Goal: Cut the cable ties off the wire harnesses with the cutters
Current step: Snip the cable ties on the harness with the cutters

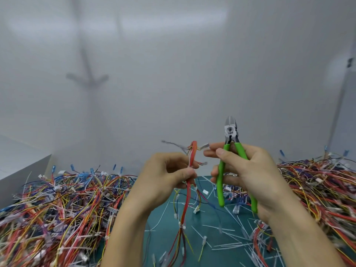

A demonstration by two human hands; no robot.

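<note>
Broadly, across the whole upper half: smooth matte white wall [173,64], soft grey shadows blurred over it. Below, on both sides, tangled heaps of thin plastic-sheathed wire harnesses [57,209] in red, yellow, orange, blue and white, bristling with small clear and white connectors; right heap [317,189] just as dense. Between the heaps, a flat teal cutting mat [165,214]. At far left, a plain white box [25,170] with a sharp slanted edge.

Grips, with the left hand [165,174], one harness [187,193] raised above the mat: fingers curled round a slim bundle of red wires, upper end looped and blurred, lower end hanging to the mat and splaying into red, yellow and purple strands. Grips, with the right hand [250,170], the cutters [230,132] upright, just beside that harness and apart from it: fingers and thumb wrapped round two long, smooth, bright-green handles, short pointed grey steel blades on top, closed or nearly so.

Strewn over the mat, straight stiff white cable-tie offcuts [227,245]. Low on the hanging bundle, a small white cable tie [183,227] with a blocky head, cinched round the strands. Smallest, a pale blurred piece [204,145] by the right fingertips; touching or not, impossible to tell.
</note>
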